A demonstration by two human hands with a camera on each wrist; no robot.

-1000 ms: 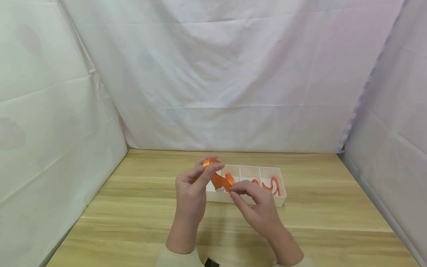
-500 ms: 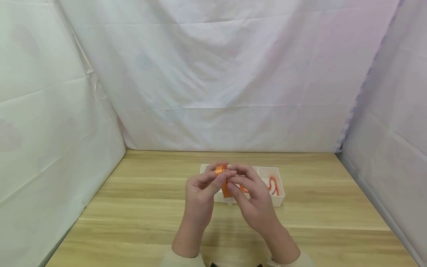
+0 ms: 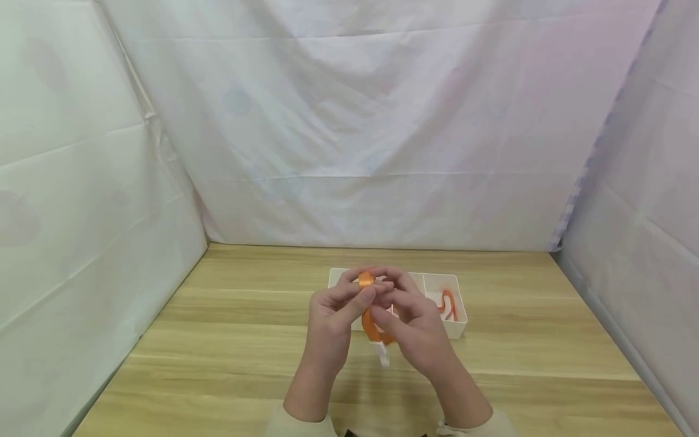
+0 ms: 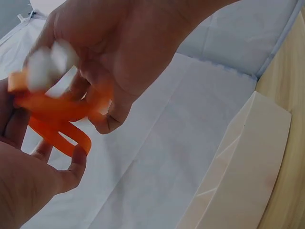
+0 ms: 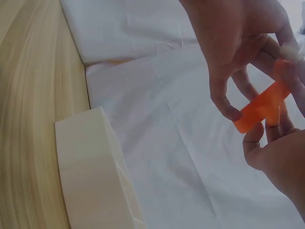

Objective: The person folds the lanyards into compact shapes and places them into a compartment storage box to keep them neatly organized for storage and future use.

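Both hands hold a looped orange lanyard (image 3: 371, 328) of flat ribbon in front of the chest, above the table. A white plastic clip (image 3: 380, 352) hangs from its lower end. My left hand (image 3: 334, 315) pinches the folded ribbon between thumb and fingers, with a loop of it over the index finger. My right hand (image 3: 412, 318) is close against the left, its curled fingers on the same lanyard. In the left wrist view the lanyard (image 4: 57, 107) and its white clip (image 4: 50, 67) are blurred. The right wrist view has fingers of both hands on the lanyard (image 5: 261, 107).
A white divided box (image 3: 457, 329) stands on the wooden table (image 3: 262, 303) behind the hands, which partly hide it. Its right compartment holds a thin orange cord (image 3: 449, 303). White cloth (image 3: 349, 152) encloses the back and sides.
The right hand has moved up and left against the left hand, which shifted slightly right. The lanyard, stretched between them earlier, is now gathered, and its white clip hangs lower.
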